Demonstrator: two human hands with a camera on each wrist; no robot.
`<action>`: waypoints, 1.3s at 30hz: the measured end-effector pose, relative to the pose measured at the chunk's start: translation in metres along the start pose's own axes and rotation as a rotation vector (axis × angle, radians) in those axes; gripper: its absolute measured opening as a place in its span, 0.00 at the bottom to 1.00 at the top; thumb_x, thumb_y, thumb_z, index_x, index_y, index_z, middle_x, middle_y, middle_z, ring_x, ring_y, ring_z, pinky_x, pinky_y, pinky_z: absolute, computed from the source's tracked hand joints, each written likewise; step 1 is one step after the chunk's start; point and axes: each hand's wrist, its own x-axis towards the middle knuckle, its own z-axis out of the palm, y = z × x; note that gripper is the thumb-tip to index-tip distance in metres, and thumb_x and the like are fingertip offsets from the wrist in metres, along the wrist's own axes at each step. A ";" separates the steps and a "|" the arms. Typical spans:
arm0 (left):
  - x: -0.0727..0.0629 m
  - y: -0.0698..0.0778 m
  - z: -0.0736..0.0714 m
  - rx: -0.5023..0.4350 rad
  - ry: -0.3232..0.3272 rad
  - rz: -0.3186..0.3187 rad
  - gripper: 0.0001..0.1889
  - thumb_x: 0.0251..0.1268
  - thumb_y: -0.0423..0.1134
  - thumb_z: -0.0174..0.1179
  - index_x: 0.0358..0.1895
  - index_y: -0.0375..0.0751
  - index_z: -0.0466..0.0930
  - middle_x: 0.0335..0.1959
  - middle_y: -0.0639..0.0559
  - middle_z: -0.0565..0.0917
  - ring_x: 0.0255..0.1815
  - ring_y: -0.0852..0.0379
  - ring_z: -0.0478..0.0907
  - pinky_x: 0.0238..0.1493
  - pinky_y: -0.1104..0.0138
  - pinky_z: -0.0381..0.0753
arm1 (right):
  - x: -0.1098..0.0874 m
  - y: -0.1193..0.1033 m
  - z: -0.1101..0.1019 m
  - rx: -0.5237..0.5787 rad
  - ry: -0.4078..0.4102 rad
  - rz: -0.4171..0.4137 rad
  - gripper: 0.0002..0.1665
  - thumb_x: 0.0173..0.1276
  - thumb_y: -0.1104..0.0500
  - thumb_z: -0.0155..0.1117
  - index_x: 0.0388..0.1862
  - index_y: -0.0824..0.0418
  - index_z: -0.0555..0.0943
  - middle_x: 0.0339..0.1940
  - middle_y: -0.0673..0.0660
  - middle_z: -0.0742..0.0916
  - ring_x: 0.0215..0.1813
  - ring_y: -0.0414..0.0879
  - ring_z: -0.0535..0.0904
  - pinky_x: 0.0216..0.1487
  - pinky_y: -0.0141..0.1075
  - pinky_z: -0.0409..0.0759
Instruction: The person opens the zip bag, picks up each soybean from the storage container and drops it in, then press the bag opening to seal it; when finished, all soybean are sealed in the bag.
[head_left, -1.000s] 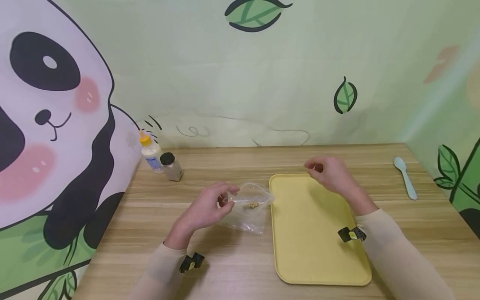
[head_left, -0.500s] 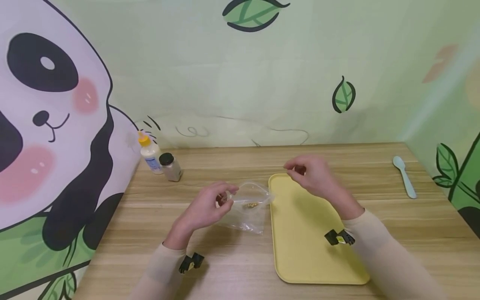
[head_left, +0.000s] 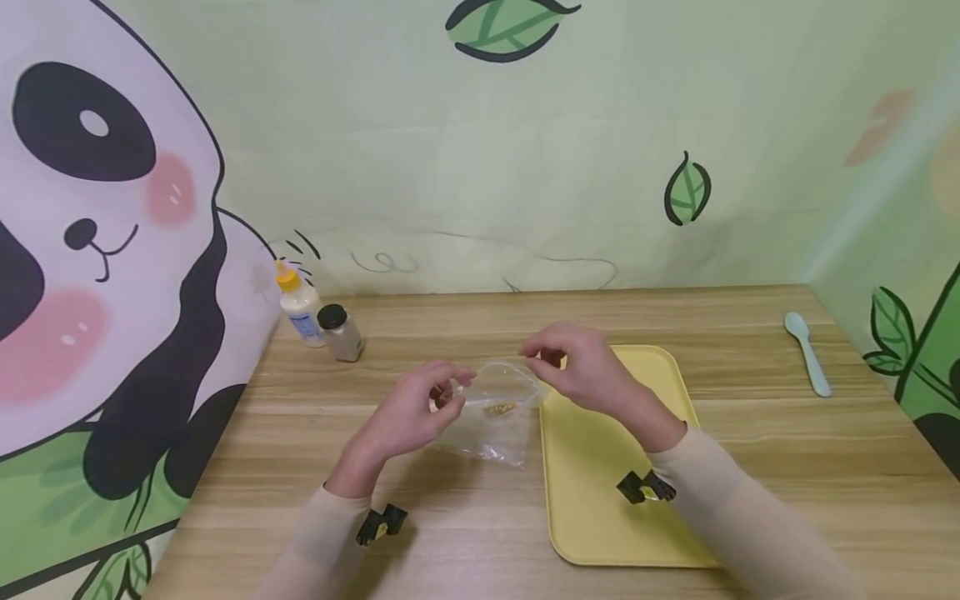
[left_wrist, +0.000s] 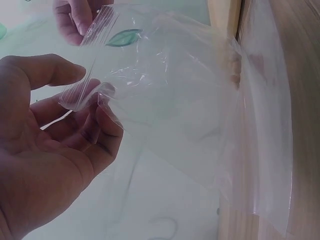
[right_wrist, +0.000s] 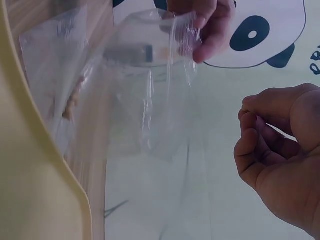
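My left hand [head_left: 408, 412] pinches the rim of a clear zip bag [head_left: 487, 437], between the thumb and curled fingers. The bag hangs upright with its mouth gaping, and a few small tan beans [head_left: 499, 408] lie inside it. My right hand [right_wrist: 280, 150] is over the tray's far left corner, its fingertips right by the bag's upper right edge in the head view. Its thumb and fingers are curled with the tips together, and I cannot tell whether a small thing is between them. In the right wrist view a gap shows between this hand and the bag.
A yellow tray [head_left: 600, 500] lies right of the bag, under my right forearm. At the back left stand a yellow-capped squeeze bottle [head_left: 303, 312] and a black-lidded jar [head_left: 342, 337]. A pale blue spoon [head_left: 808, 354] lies at the right. A painted wall rises behind the table.
My right hand has moved left across the tray's far edge to the bag's mouth, fingertips still together. The left hand and the bag have stayed almost in place.
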 end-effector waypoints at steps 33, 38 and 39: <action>0.002 0.003 -0.003 0.006 0.007 -0.009 0.16 0.60 0.29 0.61 0.52 0.38 0.82 0.40 0.46 0.83 0.31 0.61 0.75 0.35 0.68 0.82 | -0.003 -0.004 0.018 -0.014 -0.081 -0.007 0.05 0.64 0.60 0.67 0.38 0.59 0.86 0.29 0.49 0.85 0.28 0.37 0.74 0.29 0.29 0.77; 0.001 0.002 -0.002 0.007 0.020 -0.001 0.15 0.60 0.29 0.61 0.51 0.38 0.82 0.38 0.49 0.83 0.30 0.62 0.74 0.35 0.69 0.81 | -0.008 0.012 0.013 0.014 -0.039 0.037 0.06 0.64 0.60 0.67 0.39 0.60 0.86 0.30 0.50 0.86 0.29 0.38 0.75 0.30 0.36 0.80; 0.000 0.002 -0.001 0.007 0.022 0.002 0.15 0.60 0.29 0.61 0.51 0.38 0.82 0.37 0.49 0.83 0.30 0.62 0.74 0.35 0.69 0.81 | -0.009 0.015 0.012 0.024 -0.029 0.055 0.07 0.64 0.60 0.68 0.39 0.60 0.86 0.30 0.50 0.86 0.29 0.38 0.75 0.30 0.37 0.80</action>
